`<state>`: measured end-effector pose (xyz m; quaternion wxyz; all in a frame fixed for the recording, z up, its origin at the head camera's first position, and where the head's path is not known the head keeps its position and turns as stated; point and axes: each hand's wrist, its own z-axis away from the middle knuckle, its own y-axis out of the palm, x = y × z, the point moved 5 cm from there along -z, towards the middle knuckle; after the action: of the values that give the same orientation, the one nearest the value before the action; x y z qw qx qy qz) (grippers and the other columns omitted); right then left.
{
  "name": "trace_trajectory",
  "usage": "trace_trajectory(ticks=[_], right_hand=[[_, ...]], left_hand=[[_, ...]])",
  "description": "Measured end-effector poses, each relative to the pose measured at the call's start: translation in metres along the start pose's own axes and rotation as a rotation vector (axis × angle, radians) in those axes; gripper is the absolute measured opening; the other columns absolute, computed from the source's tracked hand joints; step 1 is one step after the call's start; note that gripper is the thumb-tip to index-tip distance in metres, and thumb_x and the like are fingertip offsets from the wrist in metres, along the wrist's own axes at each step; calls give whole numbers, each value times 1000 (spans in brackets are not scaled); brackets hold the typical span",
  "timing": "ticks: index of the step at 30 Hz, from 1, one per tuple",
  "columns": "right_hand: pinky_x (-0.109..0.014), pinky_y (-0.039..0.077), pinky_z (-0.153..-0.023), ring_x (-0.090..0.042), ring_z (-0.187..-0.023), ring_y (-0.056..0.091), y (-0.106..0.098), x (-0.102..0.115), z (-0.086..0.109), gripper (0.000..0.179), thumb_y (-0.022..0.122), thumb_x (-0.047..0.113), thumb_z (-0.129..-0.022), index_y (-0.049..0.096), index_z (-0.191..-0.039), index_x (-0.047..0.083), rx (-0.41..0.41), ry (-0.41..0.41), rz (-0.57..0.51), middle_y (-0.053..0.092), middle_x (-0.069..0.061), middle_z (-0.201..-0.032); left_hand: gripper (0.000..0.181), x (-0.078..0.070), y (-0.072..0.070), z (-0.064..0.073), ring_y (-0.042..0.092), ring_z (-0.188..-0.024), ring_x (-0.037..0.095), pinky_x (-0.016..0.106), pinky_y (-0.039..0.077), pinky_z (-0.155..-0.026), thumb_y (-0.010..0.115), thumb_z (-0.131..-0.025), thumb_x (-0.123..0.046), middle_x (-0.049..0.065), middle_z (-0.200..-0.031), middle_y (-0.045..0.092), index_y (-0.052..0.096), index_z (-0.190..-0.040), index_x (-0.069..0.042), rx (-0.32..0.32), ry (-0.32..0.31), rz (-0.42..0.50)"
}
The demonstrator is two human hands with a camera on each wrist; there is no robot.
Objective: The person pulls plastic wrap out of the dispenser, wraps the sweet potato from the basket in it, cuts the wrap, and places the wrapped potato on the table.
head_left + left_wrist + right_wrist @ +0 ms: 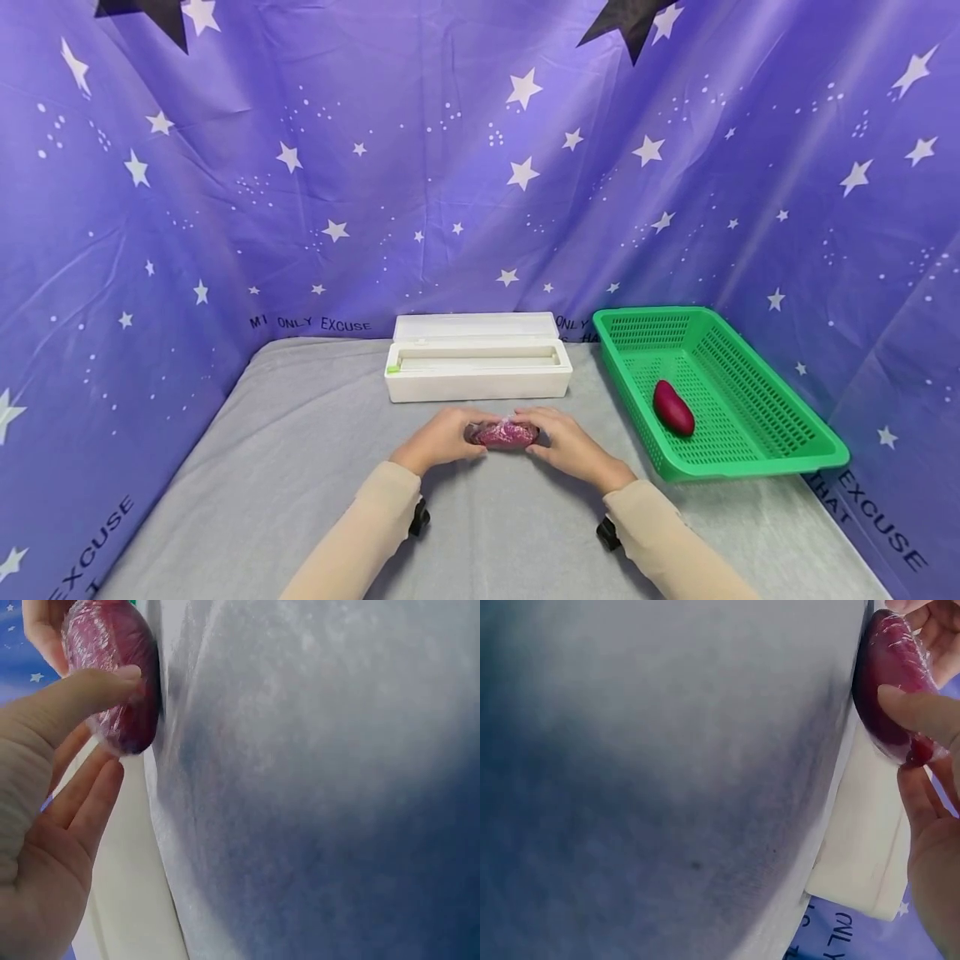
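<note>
A purplish-red sweet potato (506, 434), covered in shiny, crinkled clear plastic wrap, lies sideways between both hands, low over the grey cloth. My left hand (447, 437) grips its left end, the thumb laid on the near side and the fingers behind. At the other end my right hand (567, 447) holds it likewise with thumb and fingers. In the left wrist view the wrapped sweet potato (112, 671) shows folds of film around its end. The right wrist view shows bunched film along the sweet potato's (892, 682) side.
Just beyond the hands stands a long white box (480, 386), lid raised, with a green piece at its left corner. To the right, a green plastic basket (757, 468) holds one unwrapped sweet potato (673, 408). A purple star-printed curtain (450, 167) encloses the grey-covered table (300, 433).
</note>
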<state>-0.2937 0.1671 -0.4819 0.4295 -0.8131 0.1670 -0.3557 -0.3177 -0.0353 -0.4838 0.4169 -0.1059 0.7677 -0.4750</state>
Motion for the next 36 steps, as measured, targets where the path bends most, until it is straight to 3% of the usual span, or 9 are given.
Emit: trace_trajectory(ticks=[4, 7, 11, 13, 17, 21, 28, 33, 36], right_hand=[[-47, 47, -103, -28, -119, 59, -1, 0, 1, 57, 84, 6, -79, 64, -132, 9, -9, 7, 4, 64, -10, -129], [-46, 48, -101, -27, -117, 61, -4, 2, 1, 57, 84, 9, -80, 63, -134, 10, -4, 27, -25, 65, -9, -128], [-43, 49, -100, -23, -116, 62, -9, 4, 1, 56, 81, 14, -84, 62, -136, 11, 22, 82, -155, 66, -6, -128], [-40, 50, -99, -21, -116, 62, -9, 5, 2, 55, 79, 16, -86, 61, -138, 11, 43, 113, -256, 65, -5, -129], [-33, 50, -97, -20, -114, 62, -7, 6, 3, 55, 76, 19, -90, 57, -141, 9, 93, 179, -455, 63, -8, -133], [-32, 50, -93, -20, -112, 62, -4, 10, 4, 60, 74, 24, -93, 50, -147, 11, 146, 228, -540, 60, -8, -136], [-33, 50, -92, -23, -109, 60, 0, 11, 1, 50, 65, 22, -99, 50, -145, 11, 258, 277, -627, 63, -7, -124], [-41, 50, -91, -28, -104, 60, 2, 9, -2, 47, 62, 27, -101, 51, -142, 6, 355, 305, -682, 65, -7, -115], [-46, 49, -95, -30, -108, 60, 5, 6, -3, 48, 59, 28, -102, 50, -142, 3, 388, 330, -752, 64, -10, -119]], left_hand=[[80, 0, 2, -1, 59, -119, 19, 38, 44, -105, 90, -76, -17, 4, -141, 57, 52, -146, -16, -6, -13, 6], [90, -2, 1, -3, 55, -123, 20, 40, 42, -107, 90, -76, -20, 5, -147, 52, 43, -153, -16, -8, 11, -12], [74, -7, -3, -4, 55, -116, 15, 35, 45, -100, 87, -79, -27, -1, -139, 60, 55, -145, -16, -3, 71, -15], [64, -7, -3, -3, 58, -107, 11, 30, 48, -91, 85, -82, -29, -3, -133, 64, 61, -139, -15, 17, 84, 56], [57, -4, -4, 1, 63, -101, 7, 27, 52, -86, 82, -85, -31, -3, -130, 65, 63, -137, -17, 94, 9, 295], [54, -5, -3, 3, 65, -98, 10, 29, 54, -85, 80, -87, -29, -1, -127, 67, 62, -138, -17, 136, -60, 456], [45, -6, -2, 5, 64, -101, 14, 33, 52, -89, 77, -90, -22, 0, -121, 68, 66, -133, -15, 154, -137, 587], [45, -3, -3, 8, 63, -106, 15, 37, 49, -93, 77, -91, -28, 0, -123, 68, 66, -133, -18, 153, -184, 596], [51, 1, -3, 10, 62, -107, 16, 38, 48, -94, 75, -91, -33, 0, -124, 67, 62, -138, -18, 140, -200, 602]])
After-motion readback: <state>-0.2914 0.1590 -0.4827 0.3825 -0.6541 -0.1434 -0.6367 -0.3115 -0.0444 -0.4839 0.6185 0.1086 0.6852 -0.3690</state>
